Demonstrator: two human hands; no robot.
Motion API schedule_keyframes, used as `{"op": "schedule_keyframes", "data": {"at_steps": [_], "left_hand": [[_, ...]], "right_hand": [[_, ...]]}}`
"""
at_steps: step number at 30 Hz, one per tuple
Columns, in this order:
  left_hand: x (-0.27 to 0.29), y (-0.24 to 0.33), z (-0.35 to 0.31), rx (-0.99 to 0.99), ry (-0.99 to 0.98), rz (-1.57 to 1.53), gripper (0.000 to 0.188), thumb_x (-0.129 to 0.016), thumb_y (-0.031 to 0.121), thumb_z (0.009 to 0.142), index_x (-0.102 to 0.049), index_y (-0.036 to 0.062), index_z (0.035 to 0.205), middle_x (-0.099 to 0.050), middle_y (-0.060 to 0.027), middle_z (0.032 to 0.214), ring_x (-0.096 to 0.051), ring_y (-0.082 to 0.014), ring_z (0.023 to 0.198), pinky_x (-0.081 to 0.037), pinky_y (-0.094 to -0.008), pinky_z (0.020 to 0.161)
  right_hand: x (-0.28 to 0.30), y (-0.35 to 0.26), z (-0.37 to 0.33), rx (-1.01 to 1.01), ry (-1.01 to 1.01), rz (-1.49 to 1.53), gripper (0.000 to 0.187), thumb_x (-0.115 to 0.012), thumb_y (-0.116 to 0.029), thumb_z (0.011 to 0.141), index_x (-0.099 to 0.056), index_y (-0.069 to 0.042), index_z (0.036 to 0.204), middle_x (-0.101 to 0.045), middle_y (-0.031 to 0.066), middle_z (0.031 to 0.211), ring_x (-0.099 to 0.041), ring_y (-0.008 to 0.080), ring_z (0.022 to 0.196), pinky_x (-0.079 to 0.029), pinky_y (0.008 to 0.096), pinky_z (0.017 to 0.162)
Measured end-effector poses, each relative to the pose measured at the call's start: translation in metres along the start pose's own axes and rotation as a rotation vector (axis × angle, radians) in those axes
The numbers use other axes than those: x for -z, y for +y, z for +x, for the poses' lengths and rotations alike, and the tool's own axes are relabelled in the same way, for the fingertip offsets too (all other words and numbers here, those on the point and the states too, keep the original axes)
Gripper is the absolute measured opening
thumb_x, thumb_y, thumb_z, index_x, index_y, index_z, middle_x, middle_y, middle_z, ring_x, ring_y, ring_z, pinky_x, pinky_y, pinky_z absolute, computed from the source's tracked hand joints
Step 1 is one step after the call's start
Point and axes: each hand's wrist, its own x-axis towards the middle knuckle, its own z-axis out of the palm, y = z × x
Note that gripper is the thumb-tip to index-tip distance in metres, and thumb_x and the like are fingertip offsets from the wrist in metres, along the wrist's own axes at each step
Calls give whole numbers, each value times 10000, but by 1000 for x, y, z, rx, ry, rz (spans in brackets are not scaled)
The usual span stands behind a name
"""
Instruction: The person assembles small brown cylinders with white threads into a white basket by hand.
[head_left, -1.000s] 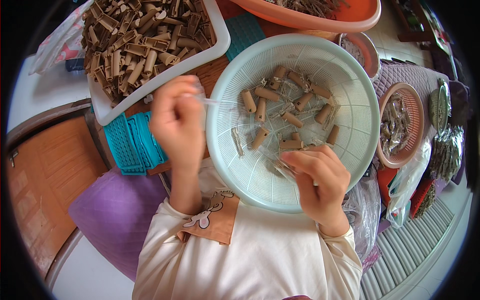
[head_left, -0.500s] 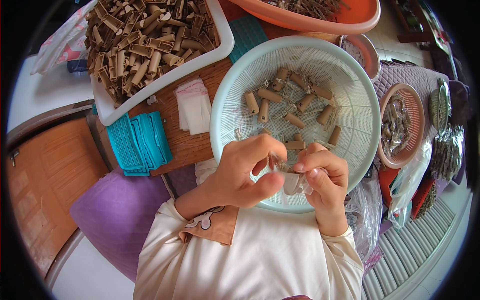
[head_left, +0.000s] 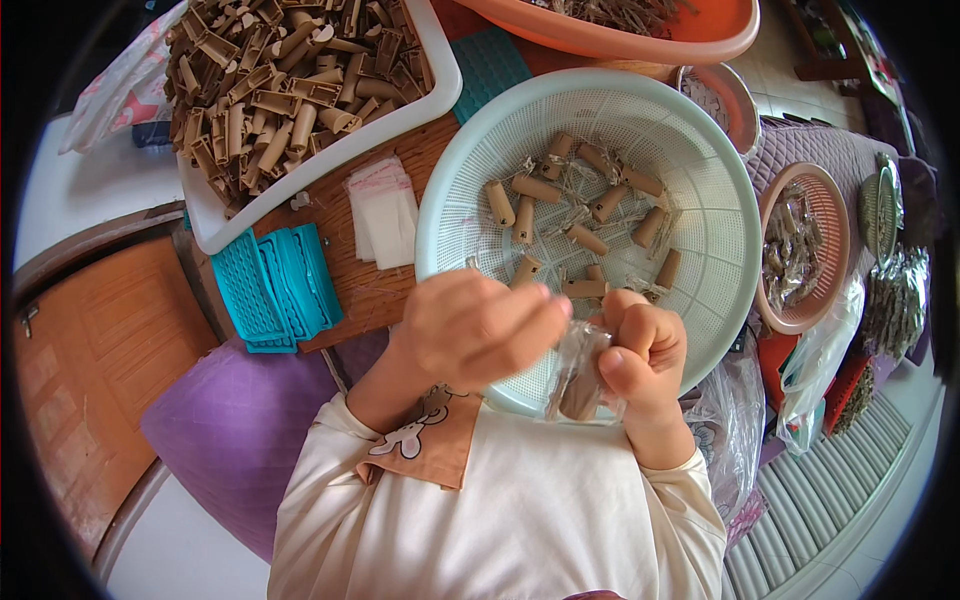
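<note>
My right hand (head_left: 648, 360) is closed on the edge of a small clear plastic bag (head_left: 580, 372) with a brown tubular plastic piece inside, hanging over the near rim of a pale green mesh basket (head_left: 738, 240). Just left of the bag is my left hand (head_left: 470, 330), its fingers bent and smeared by motion; whether they hold anything does not show. Beyond both hands, several brown tubular pieces (head_left: 586, 240) lie in the basket among thin clear wisps.
At the upper left, a white tub (head_left: 440, 95) is heaped with brown plastic parts. Flat clear bags (head_left: 385, 215) and turquoise plastic trays (head_left: 285, 285) lie on the wooden table. A pink basket (head_left: 840, 240) of bagged pieces stands right; an orange basin (head_left: 690, 48) sits at the back.
The brown piece now shows inside the bag, which hangs lower between my hands. My left hand has shifted slightly left and turned over, its fingers blurring. My right hand keeps its grip.
</note>
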Motion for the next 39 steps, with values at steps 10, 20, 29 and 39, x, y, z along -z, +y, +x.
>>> {"op": "schedule_keyframes", "data": {"at_steps": [10, 20, 29, 39], "left_hand": [[-5, 26, 2, 986, -137, -1077, 128, -371, 26, 880, -494, 34, 914, -521, -28, 786, -422, -39, 534, -369, -175, 489], [-24, 42, -9, 869, 4, -1264, 266, -447, 288, 887, -458, 23, 867, -420, -13, 770, -378, -56, 622, -328, -199, 535], [-6, 13, -12, 969, 147, -1150, 197, -362, 212, 928, -471, 54, 884, -429, 17, 651, -338, -18, 511, -270, -153, 460], [-7, 19, -9, 1027, -103, -1190, 540, -524, 481, 802, -447, 37, 1099, -505, -25, 950, -327, -20, 492, -288, -146, 456]], "right_hand": [[-8, -8, -5, 397, 16, -758, 202, -723, 44, 551, -572, -58, 637, -400, 22, 556, -455, 122, 457, -325, 237, 383], [-1, 14, 2, 603, 33, -925, 497, -650, -357, 732, -551, 33, 1024, -542, 92, 781, -506, 178, 648, -416, 268, 534], [66, -10, -23, 643, 621, -836, 491, -524, -428, 813, -531, 40, 960, -565, 122, 919, -528, 202, 809, -418, 294, 704], [70, -12, -20, 49, 173, 70, 560, -462, -421, 851, -480, 91, 1078, -544, 129, 979, -541, 168, 896, -449, 288, 750]]}}
